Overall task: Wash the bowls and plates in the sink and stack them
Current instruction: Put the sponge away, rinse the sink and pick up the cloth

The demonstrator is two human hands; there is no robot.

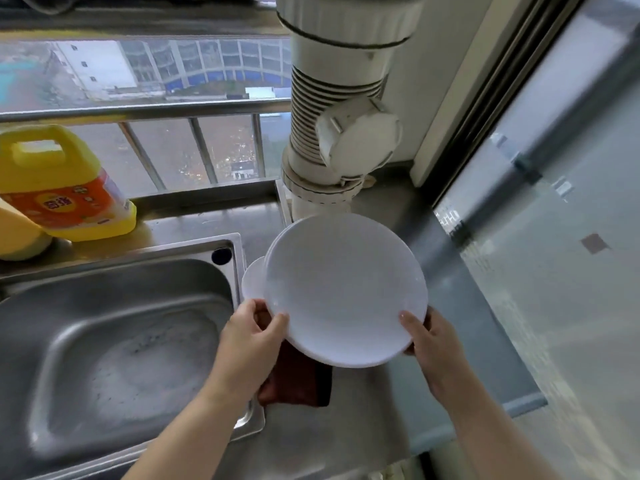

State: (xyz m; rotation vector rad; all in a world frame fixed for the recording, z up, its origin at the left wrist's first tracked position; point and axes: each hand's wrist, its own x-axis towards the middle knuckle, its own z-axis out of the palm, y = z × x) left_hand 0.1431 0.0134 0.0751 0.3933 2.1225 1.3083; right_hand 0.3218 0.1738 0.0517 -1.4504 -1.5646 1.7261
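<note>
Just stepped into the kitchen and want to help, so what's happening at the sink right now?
A person is holding a large white plate by its rim with both hands, left hand and right hand, above the steel counter to the right of the sink. More white dishes sit just under it, and a dark red cloth lies beneath. The sink basin holds only suds. A yellow detergent jug stands behind the sink.
</note>
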